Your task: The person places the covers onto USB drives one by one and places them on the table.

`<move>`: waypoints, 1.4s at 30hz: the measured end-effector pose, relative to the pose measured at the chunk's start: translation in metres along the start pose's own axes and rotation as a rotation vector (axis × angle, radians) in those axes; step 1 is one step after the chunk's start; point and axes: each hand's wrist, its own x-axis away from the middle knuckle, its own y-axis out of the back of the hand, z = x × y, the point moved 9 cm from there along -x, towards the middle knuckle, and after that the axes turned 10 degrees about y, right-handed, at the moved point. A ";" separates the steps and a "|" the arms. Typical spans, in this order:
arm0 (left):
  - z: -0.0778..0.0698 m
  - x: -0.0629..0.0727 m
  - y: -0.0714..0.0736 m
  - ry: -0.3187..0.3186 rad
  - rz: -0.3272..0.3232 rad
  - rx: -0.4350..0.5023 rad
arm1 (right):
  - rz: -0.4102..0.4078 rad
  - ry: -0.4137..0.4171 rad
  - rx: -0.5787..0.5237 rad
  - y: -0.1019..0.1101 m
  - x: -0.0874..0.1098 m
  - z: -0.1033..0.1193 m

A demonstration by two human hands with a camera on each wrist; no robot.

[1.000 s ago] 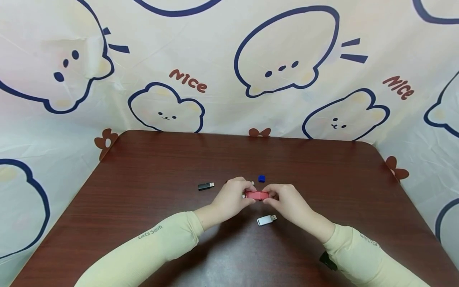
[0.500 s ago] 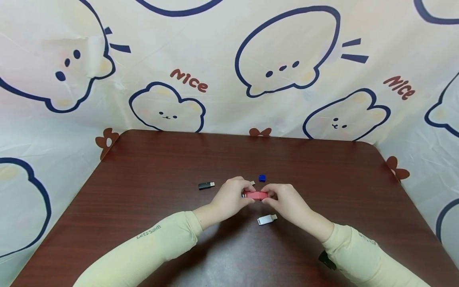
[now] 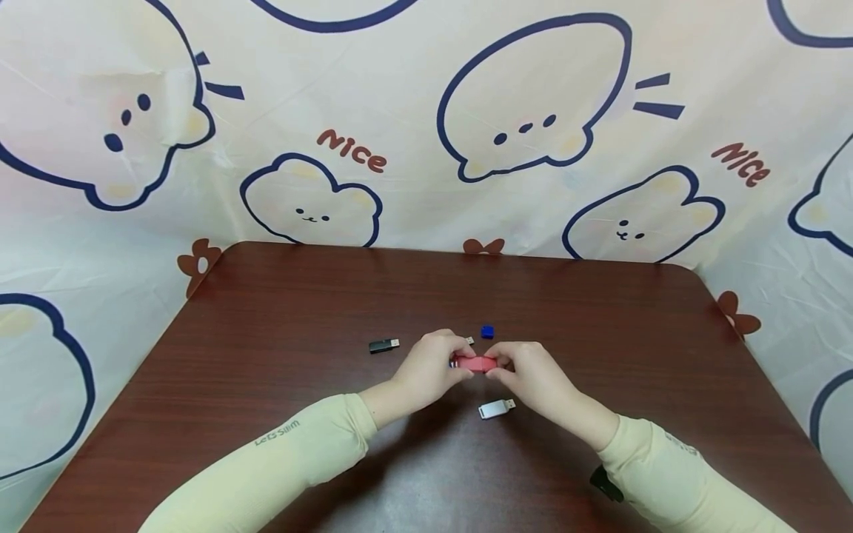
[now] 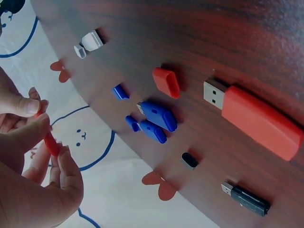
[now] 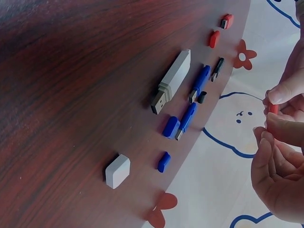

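Both hands meet over the table around a red USB stick (image 3: 476, 363). My left hand (image 3: 429, 370) pinches its left end between thumb and fingers, where a small pale tip shows in the head view. The thumb and fingers of my right hand (image 3: 536, 374) pinch the right end. Fingers cover much of the stick in both wrist views. Below the hands lies a white USB stick (image 3: 494, 409), and just beyond them a blue cap (image 3: 487, 332). To the left is a black USB stick (image 3: 383, 346).
On the brown table, the left wrist view shows another red USB stick (image 4: 261, 123), a red cap (image 4: 166, 82), blue USB sticks (image 4: 159, 116) and a black cap (image 4: 189, 160). A white cap (image 5: 118, 172) lies in the right wrist view. A printed curtain (image 3: 413, 89) stands behind.
The hands and the red USB stick have shifted very slightly left. Both hands keep their grip, and the things on the table stay where they were.
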 end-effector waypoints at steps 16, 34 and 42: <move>0.000 0.001 -0.004 -0.027 -0.012 -0.017 | 0.020 -0.037 0.004 -0.004 0.000 -0.001; 0.009 -0.002 -0.012 -0.005 0.008 -0.031 | 0.034 -0.004 0.002 -0.007 -0.003 -0.005; 0.008 -0.003 -0.014 -0.006 0.008 -0.036 | 0.042 -0.017 0.017 -0.006 -0.001 -0.008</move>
